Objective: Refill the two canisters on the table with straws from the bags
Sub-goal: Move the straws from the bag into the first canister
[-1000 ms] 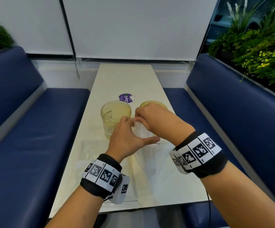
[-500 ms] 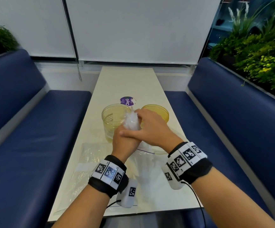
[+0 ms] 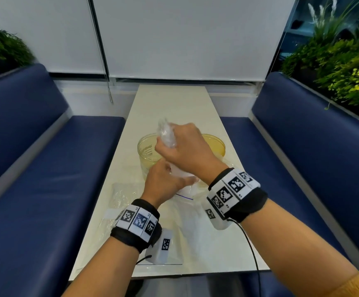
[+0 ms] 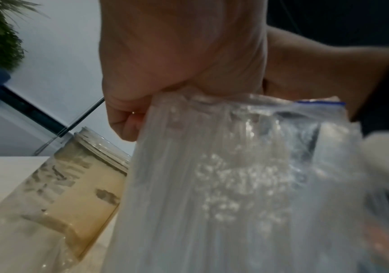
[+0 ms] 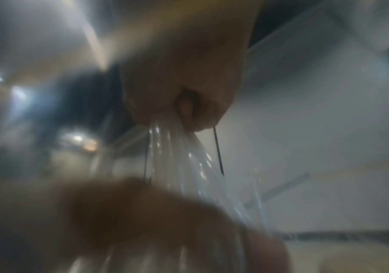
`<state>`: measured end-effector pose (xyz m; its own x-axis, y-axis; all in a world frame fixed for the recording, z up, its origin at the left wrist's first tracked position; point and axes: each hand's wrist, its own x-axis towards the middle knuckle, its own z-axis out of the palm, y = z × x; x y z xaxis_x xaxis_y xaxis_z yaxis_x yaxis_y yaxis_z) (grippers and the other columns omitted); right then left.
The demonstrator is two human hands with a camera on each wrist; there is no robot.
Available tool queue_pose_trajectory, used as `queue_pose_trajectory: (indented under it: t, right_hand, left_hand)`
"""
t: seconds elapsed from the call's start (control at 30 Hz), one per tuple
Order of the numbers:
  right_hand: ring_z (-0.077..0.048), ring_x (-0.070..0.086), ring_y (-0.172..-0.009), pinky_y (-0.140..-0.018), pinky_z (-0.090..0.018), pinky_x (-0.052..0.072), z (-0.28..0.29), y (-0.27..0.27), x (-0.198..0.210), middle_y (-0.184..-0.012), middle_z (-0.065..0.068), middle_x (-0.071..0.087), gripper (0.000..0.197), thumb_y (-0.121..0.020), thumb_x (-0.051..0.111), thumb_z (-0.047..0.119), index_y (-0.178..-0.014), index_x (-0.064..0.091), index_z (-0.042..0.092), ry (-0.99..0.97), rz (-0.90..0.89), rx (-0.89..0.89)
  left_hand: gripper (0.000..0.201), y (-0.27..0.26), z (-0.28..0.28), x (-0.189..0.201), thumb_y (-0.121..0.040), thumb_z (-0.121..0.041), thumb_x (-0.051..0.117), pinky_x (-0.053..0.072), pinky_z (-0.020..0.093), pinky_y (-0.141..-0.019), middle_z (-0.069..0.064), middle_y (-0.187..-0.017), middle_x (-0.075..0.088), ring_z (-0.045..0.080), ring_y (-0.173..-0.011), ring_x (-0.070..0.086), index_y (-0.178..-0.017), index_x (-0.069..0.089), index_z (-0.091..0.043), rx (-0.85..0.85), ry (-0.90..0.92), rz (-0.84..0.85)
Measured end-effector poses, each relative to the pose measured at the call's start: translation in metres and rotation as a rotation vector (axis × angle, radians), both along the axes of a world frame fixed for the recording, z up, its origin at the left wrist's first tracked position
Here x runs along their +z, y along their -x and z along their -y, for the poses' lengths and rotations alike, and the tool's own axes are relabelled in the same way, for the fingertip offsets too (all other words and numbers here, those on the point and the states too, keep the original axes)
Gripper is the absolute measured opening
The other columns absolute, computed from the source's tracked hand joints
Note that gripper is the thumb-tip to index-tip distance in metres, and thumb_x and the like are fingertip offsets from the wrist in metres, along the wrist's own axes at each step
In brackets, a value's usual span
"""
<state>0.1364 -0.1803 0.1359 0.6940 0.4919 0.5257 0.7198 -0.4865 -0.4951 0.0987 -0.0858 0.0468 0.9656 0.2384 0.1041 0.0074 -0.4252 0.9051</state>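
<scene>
Two clear yellowish canisters stand open mid-table, the left canister (image 3: 146, 151) and the right canister (image 3: 218, 144). In front of them my right hand (image 3: 171, 144) grips a bundle of clear straws (image 3: 165, 132), whose tops stick up above my fist. Just below, my left hand (image 3: 173, 179) holds the mouth of a clear zip bag (image 3: 187, 213) from which the bundle rises. The left wrist view shows the bag (image 4: 235, 184) full of straws beside the left canister (image 4: 72, 184). The blurred right wrist view shows my fingers closed round the straws (image 5: 177, 157).
A second clear bag (image 3: 119, 200) lies flat at the near left of the white table (image 3: 172, 103). Blue benches (image 3: 45, 179) flank the table on both sides, with plants (image 3: 345, 71) behind the right one. A cable hangs from my right wrist over the table's front edge.
My right hand has closed on the straw bundle and drawn it upward out of the bag. My left hand has stayed low, holding the bag's mouth.
</scene>
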Motion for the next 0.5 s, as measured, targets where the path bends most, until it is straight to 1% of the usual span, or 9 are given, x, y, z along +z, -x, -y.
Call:
queue_pose_trajectory:
  t: [0.03, 0.1, 0.17, 0.23, 0.27, 0.37, 0.4, 0.43, 0.5]
  right_hand:
    - [-0.017, 0.046, -0.043, -0.046, -0.028, 0.036, -0.001, -0.001, 0.013, -0.049, 0.001, 0.050, 0.029, -0.086, 0.065, 0.023, -0.062, 0.051, 0.015, -0.035, 0.024, -0.012]
    - [-0.024, 0.053, -0.046, -0.046, -0.035, 0.042, 0.000, -0.006, 0.041, -0.050, -0.007, 0.056, 0.032, -0.085, 0.063, 0.023, -0.060, 0.055, 0.006, -0.135, 0.081, -0.052]
    - [-0.028, 0.061, -0.052, -0.051, -0.040, 0.049, 0.005, -0.013, 0.070, -0.054, -0.012, 0.062, 0.033, -0.083, 0.062, 0.024, -0.059, 0.059, 0.001, -0.264, 0.114, -0.079]
    - [-0.030, 0.065, -0.055, -0.053, -0.042, 0.050, 0.013, -0.021, 0.093, -0.057, -0.015, 0.065, 0.033, -0.081, 0.062, 0.025, -0.061, 0.062, -0.001, -0.391, 0.154, -0.087]
    - [-0.028, 0.066, -0.055, -0.052, -0.040, 0.050, 0.020, -0.026, 0.102, -0.056, -0.014, 0.066, 0.033, -0.080, 0.062, 0.025, -0.061, 0.063, -0.001, -0.445, 0.186, -0.098]
    - [-0.012, 0.067, -0.052, -0.053, -0.027, 0.054, 0.041, -0.039, 0.119, -0.057, 0.000, 0.068, 0.029, -0.084, 0.061, 0.028, -0.065, 0.067, 0.007, -0.582, 0.261, -0.128]
    - [-0.011, 0.068, -0.053, -0.053, -0.026, 0.054, 0.048, -0.043, 0.121, -0.059, 0.001, 0.068, 0.025, -0.086, 0.062, 0.028, -0.067, 0.066, 0.012, -0.631, 0.258, -0.138]
    - [-0.011, 0.069, -0.054, -0.053, -0.027, 0.055, 0.053, -0.049, 0.120, -0.060, 0.002, 0.068, 0.022, -0.087, 0.064, 0.027, -0.067, 0.064, 0.018, -0.674, 0.251, -0.159]
    - [-0.014, 0.070, -0.056, -0.053, -0.029, 0.056, 0.062, -0.063, 0.114, -0.059, 0.006, 0.067, 0.023, -0.088, 0.065, 0.024, -0.066, 0.059, 0.026, -0.726, 0.241, -0.225]
  left_hand:
    - [0.061, 0.001, -0.001, 0.000, -0.046, -0.059, 0.087, 0.058, 0.043, -0.076, -0.004, -0.092, 0.070, 0.016, -0.086, 0.067, -0.089, 0.065, -0.022, 0.018, -0.022, -0.012]
    - [0.060, 0.003, -0.005, 0.000, -0.041, -0.064, 0.086, 0.056, 0.043, -0.077, 0.000, -0.094, 0.067, 0.017, -0.087, 0.065, -0.081, 0.062, -0.026, 0.029, -0.044, -0.014]
    - [0.062, 0.003, -0.010, -0.001, -0.040, -0.065, 0.087, 0.056, 0.039, -0.075, -0.003, -0.091, 0.066, 0.015, -0.084, 0.064, -0.081, 0.060, -0.027, 0.046, -0.034, -0.026]
    - [0.061, 0.002, -0.016, -0.004, -0.044, -0.058, 0.092, 0.050, 0.031, -0.070, -0.009, -0.088, 0.060, 0.011, -0.080, 0.058, -0.082, 0.059, -0.025, 0.077, -0.025, -0.033]
    - [0.056, 0.002, -0.019, -0.006, -0.047, -0.052, 0.094, 0.046, 0.028, -0.071, -0.011, -0.089, 0.060, 0.009, -0.082, 0.056, -0.084, 0.062, -0.026, 0.090, -0.012, -0.038]
    - [0.050, 0.003, -0.029, -0.012, -0.051, -0.048, 0.095, 0.042, 0.023, -0.074, -0.009, -0.099, 0.063, 0.009, -0.091, 0.057, -0.092, 0.074, -0.029, 0.089, -0.024, -0.028]
    - [0.049, 0.004, -0.032, -0.013, -0.053, -0.045, 0.095, 0.042, 0.021, -0.074, -0.009, -0.100, 0.063, 0.008, -0.092, 0.057, -0.094, 0.075, -0.028, 0.094, -0.026, -0.020]
    - [0.047, 0.005, -0.034, -0.014, -0.055, -0.041, 0.096, 0.042, 0.019, -0.074, -0.008, -0.100, 0.062, 0.006, -0.091, 0.056, -0.094, 0.075, -0.027, 0.102, -0.025, -0.015]
    - [0.041, 0.006, -0.038, -0.015, -0.060, -0.034, 0.095, 0.039, 0.015, -0.070, -0.009, -0.096, 0.060, 0.001, -0.084, 0.052, -0.096, 0.076, -0.026, 0.115, -0.033, -0.009]
